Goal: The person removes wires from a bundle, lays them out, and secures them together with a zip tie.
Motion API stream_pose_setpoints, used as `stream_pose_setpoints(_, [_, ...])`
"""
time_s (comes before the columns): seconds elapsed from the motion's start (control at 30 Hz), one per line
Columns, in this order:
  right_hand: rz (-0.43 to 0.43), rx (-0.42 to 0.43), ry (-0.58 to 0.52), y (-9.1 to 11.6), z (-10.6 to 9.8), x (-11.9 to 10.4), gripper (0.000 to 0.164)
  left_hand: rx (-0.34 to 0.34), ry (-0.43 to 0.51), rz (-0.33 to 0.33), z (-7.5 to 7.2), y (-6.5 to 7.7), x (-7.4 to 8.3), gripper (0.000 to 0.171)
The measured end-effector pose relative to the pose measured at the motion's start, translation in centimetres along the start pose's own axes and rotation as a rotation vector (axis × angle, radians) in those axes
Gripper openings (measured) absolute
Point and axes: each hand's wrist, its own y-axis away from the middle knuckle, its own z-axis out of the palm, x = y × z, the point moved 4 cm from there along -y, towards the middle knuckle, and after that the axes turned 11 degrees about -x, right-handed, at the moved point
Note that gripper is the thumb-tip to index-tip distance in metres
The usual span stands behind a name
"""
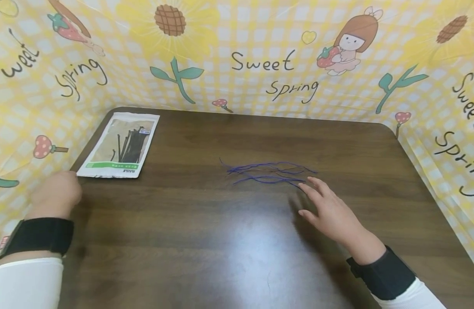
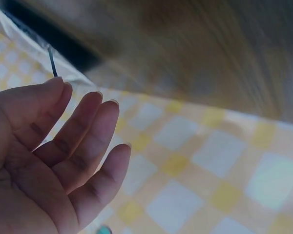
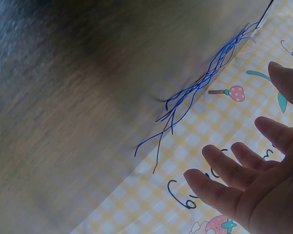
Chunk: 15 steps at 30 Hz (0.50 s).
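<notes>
You're holding your right hand (image 1: 333, 212) with fingers spread beside blue strings (image 3: 201, 82), which are lying toward the counter's far edge. Your left hand (image 1: 55, 193) is hovering near the packet (image 1: 123, 143) by the left edge; I can't tell if it's pinching anything.

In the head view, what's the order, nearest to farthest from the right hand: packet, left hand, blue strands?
Nearest the right hand first:
1. Blue strands: on the table, to its upper left.
2. Packet: the table's far-left corner.
3. Left hand: at the table's left edge.
</notes>
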Motion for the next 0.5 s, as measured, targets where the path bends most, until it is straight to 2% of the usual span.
stream_pose_setpoints(0.23, [-0.016,-0.008,0.003,-0.3,-0.2,-0.4,0.065,0.071,0.007,-0.056,-0.6,2.4,-0.9,0.022])
stream_pose_setpoints(0.43, [-0.024,-0.027,0.0,-0.7,-0.1,-0.8,0.064,0.184,0.005,-0.012,-1.2,4.7,-1.2,0.011])
stream_pose_setpoints(0.5, [-0.035,-0.028,0.001,-0.9,0.1,-1.0,0.064,0.201,0.011,-0.022,-1.4,5.6,-1.4,0.009])
